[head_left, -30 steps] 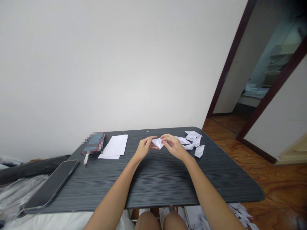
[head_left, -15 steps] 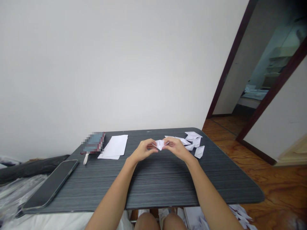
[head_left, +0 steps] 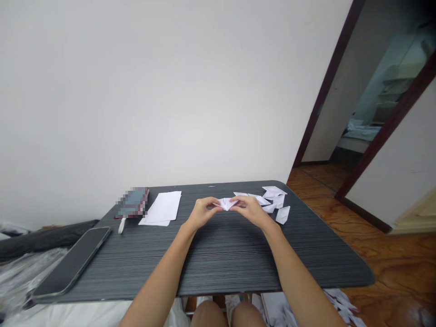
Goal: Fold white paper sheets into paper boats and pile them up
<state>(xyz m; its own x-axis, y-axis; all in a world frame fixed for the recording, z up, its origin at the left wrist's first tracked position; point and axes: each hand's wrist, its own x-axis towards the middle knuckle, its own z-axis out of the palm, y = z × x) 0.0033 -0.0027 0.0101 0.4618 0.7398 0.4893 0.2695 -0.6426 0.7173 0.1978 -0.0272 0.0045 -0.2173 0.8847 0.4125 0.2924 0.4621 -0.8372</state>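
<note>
The left hand (head_left: 200, 212) and right hand (head_left: 251, 210) pinch the folded paper (head_left: 226, 204) between them by opposite sides, I'd guess for steadiness.

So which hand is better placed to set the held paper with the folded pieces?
Probably the right hand: it is beside the folded pieces, while the left hand is farther off, toward the flat sheets. Both pinch the paper.

Small white folded paper (head_left: 226, 204), near edge pointed, pinched at both sides over the table (head_left: 228, 259)
</note>
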